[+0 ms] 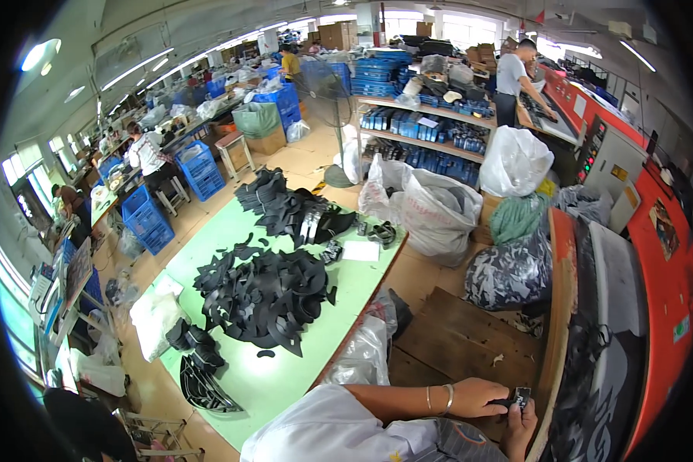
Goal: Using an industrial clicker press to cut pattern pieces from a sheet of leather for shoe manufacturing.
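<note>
Both hands are together at the lower right, beside the edge of the red machine. My left hand, with two bangles at the wrist, reaches across from the left, its fingers closed around a dark strip-like part. My right hand comes up from the lower edge, closed with its fingertips against a small dark block-shaped piece with pale marks on top. The piece sits between the two hands; its exact kind is too small to tell. Dark sheet material hangs or lies along the machine to the right.
A pale green table bears a pile of black cut pieces and black stacks. Filled plastic bags and a wooden board lie near me. A rack of blue items stands behind. A co-worker stands at another machine.
</note>
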`<action>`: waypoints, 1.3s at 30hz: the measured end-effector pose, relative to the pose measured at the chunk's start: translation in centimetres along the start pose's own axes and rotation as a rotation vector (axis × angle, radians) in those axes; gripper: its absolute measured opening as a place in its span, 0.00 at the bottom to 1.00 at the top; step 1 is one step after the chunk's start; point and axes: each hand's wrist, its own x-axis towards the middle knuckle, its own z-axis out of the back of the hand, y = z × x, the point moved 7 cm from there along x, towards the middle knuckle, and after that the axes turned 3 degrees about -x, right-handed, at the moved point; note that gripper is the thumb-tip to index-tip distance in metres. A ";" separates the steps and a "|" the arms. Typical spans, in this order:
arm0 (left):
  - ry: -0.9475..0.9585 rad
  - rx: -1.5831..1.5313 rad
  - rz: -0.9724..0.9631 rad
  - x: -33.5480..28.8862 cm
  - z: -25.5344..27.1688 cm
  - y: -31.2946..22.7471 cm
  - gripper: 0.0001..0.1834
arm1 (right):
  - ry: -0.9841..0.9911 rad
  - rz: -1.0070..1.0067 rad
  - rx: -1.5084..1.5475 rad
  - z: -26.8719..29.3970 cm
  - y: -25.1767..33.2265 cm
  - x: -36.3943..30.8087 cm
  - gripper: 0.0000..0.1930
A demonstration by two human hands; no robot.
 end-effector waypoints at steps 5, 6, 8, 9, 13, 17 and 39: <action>-0.237 -0.124 0.140 -4.6 4.4 3.8 0.23 | 0.172 0.041 -0.090 -5.4 -0.9 2.4 0.13; -0.201 -0.074 0.075 -4.7 5.1 3.6 0.23 | 0.200 0.005 -0.051 -6.3 -1.2 2.7 0.14; -0.105 -0.071 0.128 -5.2 5.8 4.4 0.22 | 0.253 -0.069 0.027 -8.1 -1.8 3.3 0.14; -0.099 -0.050 0.123 -5.6 6.2 4.6 0.21 | 0.221 -0.054 0.069 -8.8 -2.3 3.4 0.15; -0.029 -0.154 0.276 -6.7 8.3 6.4 0.18 | 0.107 0.029 -0.136 -8.8 -4.4 4.7 0.11; -0.319 -0.059 0.460 -11.9 10.3 16.8 0.20 | -0.238 0.022 -0.404 -2.4 -5.3 7.2 0.09; -1.445 -0.307 1.220 -32.8 24.8 34.6 0.17 | -0.247 -0.103 -1.018 18.4 -3.7 -0.4 0.19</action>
